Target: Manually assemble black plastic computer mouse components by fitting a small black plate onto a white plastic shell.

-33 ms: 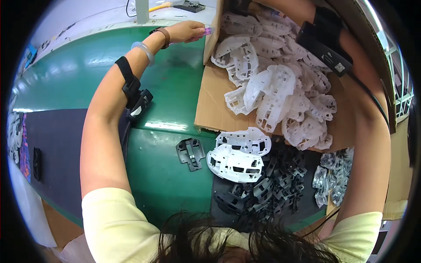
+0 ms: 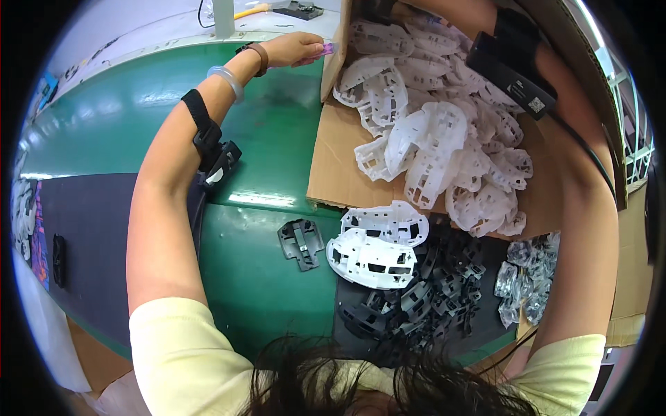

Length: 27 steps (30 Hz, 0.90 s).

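Observation:
Far up and left of centre, my left hand (image 2: 300,50) is closed around a small pink piece (image 2: 327,49), mostly hidden by the fingers. It is beside the left wall of an open cardboard box (image 2: 331,69). My right forearm (image 2: 458,12) bends across the top of the box, and the hand itself does not show. Beneath that arm lies a heap of translucent white plastic shells (image 2: 444,132), spilling onto the box's near flap (image 2: 329,166). Two opaque white shells (image 2: 374,260) overlap on the table nearer to me. To their left lies a dark grey plastic part (image 2: 301,244).
Many black plastic parts (image 2: 416,301) are piled in front of me, right of centre. Small clear bags (image 2: 524,277) lie farther right. A dark mat (image 2: 97,236) covers the left of the green table (image 2: 270,298). A yellow-handled tool (image 2: 251,11) rests at the back.

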Motion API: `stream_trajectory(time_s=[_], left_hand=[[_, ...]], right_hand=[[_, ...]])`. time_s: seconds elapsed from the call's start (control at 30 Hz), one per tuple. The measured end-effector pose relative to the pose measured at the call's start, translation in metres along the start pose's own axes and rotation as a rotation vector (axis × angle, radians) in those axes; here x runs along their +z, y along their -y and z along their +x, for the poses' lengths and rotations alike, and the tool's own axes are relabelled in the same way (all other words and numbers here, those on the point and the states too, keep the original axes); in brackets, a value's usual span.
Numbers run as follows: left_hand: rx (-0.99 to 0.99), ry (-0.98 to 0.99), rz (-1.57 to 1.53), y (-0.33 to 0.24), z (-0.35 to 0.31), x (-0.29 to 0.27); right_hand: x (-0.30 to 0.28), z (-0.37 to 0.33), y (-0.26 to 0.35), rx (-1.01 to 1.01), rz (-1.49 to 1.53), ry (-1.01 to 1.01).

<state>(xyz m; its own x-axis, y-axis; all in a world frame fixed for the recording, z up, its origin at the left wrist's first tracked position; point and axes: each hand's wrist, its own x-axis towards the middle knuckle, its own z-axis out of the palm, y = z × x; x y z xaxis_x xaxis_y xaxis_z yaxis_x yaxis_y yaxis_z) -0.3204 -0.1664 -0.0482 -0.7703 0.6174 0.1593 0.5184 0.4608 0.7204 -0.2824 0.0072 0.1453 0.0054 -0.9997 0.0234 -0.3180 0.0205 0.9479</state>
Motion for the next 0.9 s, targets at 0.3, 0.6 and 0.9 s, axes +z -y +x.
stream_trajectory(time_s=[0.3, 0.6, 0.9], left_hand=[[-0.100, 0.186, 0.098, -0.006, 0.009, -0.021], [-0.169, 0.148, -0.106, -0.002, 0.003, -0.007], [-0.331, 0.202, -0.121, -0.034, 0.012, -0.023]], right_hand=[[0.014, 0.008, 0.006, 0.097, 0.038, -0.071], [0.038, 0.012, 0.020, 0.217, 0.145, -0.177], [0.014, 0.007, 0.010, 0.093, -0.053, -0.136]])
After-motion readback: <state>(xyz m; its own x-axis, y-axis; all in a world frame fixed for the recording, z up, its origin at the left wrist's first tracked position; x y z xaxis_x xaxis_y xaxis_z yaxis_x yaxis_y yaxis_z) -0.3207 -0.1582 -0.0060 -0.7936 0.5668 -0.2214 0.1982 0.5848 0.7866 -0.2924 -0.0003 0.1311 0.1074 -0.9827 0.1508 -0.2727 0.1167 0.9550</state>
